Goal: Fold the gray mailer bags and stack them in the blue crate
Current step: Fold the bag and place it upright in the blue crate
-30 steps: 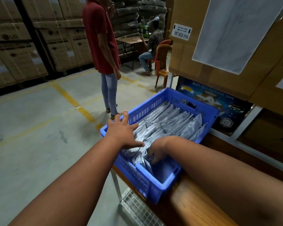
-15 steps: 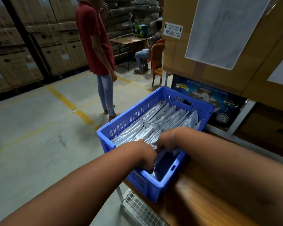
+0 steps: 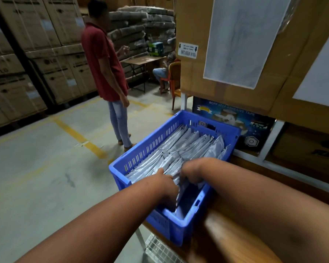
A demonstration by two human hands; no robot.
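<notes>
The blue crate (image 3: pixel 150 147) sits on a wooden table, filled with a row of folded gray mailer bags (image 3: pixel 188 147) standing on edge. At the near end of that row both my hands reach down inside. My left hand (image 3: pixel 165 186) has its thumb over the tops of the nearest bags and its fingers down their near face. My right hand (image 3: pixel 192 175) curls its fingers over the top edges of the same near bags. The fingertips of both hands are hidden among the bags. A gap of bare crate floor (image 3: pixel 188 202) shows in front of the row.
The wooden table edge (image 3: pixel 226 230) runs along the right, with large cardboard boxes (image 3: pixel 273 88) and a tape carton (image 3: pixel 235 118) behind the crate. A person in a red shirt (image 3: pixel 103 63) stands on the concrete floor to the left. Another person sits farther back.
My left hand left the crate's left rim and went down into the near end beside my right hand. The right hand stayed on the near bags. The person in red shifted slightly.
</notes>
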